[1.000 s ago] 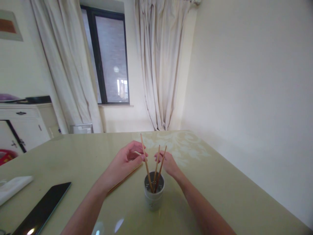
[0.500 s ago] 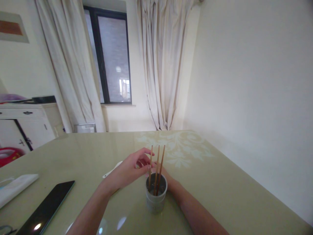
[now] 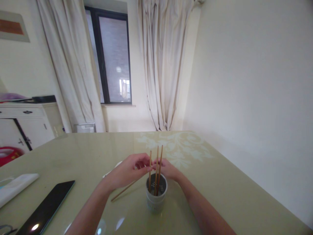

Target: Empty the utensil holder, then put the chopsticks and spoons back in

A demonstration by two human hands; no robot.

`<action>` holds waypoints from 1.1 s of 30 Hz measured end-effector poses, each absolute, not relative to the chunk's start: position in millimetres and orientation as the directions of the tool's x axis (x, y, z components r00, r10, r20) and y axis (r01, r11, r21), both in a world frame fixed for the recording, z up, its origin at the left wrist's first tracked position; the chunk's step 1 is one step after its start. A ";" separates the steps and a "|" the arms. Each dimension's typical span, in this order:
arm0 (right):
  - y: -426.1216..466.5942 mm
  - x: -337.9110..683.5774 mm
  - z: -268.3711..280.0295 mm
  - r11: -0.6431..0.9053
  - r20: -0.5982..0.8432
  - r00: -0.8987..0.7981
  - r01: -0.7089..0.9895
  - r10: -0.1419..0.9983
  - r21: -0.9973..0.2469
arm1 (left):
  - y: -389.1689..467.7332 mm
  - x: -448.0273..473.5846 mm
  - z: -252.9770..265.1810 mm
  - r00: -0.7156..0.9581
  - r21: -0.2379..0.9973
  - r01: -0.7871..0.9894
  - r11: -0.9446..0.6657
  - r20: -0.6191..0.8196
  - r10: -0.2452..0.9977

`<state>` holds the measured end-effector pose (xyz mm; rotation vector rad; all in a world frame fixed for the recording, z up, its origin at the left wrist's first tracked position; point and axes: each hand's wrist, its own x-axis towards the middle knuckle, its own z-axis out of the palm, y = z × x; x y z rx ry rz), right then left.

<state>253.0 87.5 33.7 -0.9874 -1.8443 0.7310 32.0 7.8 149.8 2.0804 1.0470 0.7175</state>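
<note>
A grey cup [image 3: 156, 202] with a perforated insert stands on the table, and three wooden chopsticks [image 3: 156, 176] rise upright from it. Just behind them my left hand [image 3: 130, 168] is bent, its thumb and fingers brought together. My right hand [image 3: 167, 169] reaches around the cup's right side, its closed fingertips meeting those of the left. A loose chopstick [image 3: 122, 191] slants from the lower left under my left hand toward both sets of fingertips, which seem to pinch its hidden end. A white object, perhaps a spoon [image 3: 105, 176], lies partly hidden behind my left hand.
The glossy table [image 3: 220, 195] meets the wall on the right. At the left lie a black tablet-like slab [image 3: 47, 207] and a white flat object [image 3: 18, 187]. A white cabinet [image 3: 26, 120] and a red basin [image 3: 9, 156] are beyond the table's left edge.
My left hand's raised fingers have lowered and closed toward the thumb. My right hand has come up into view behind the chopsticks. More of the slanting chopstick shows below my left hand.
</note>
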 end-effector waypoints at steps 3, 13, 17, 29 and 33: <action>100.5 283.2 58.1 0.458 0.450 -0.084 0.209 0.889 -0.864 | 7.7 31.7 150.3 0.532 0.801 0.421 -0.426 0.163 0.831; 42.6 335.1 178.2 0.773 0.615 0.587 -0.029 0.527 -0.634 | 11.0 27.9 148.1 0.516 0.750 0.467 -0.468 0.198 0.833; 11.4 311.7 193.8 0.703 0.644 0.365 -0.040 0.672 -0.710 | 13.4 23.5 144.3 0.485 0.745 0.489 -0.453 0.199 0.851; 23.6 292.6 176.1 0.460 0.461 -0.008 0.099 0.887 -0.883 | 45.1 -1.9 105.1 0.241 0.316 0.916 -0.245 0.055 0.969; 29.9 292.6 169.0 0.377 0.373 -0.056 0.212 0.926 -0.902 | 49.0 1.4 81.7 0.176 0.137 0.977 -0.165 -0.075 0.982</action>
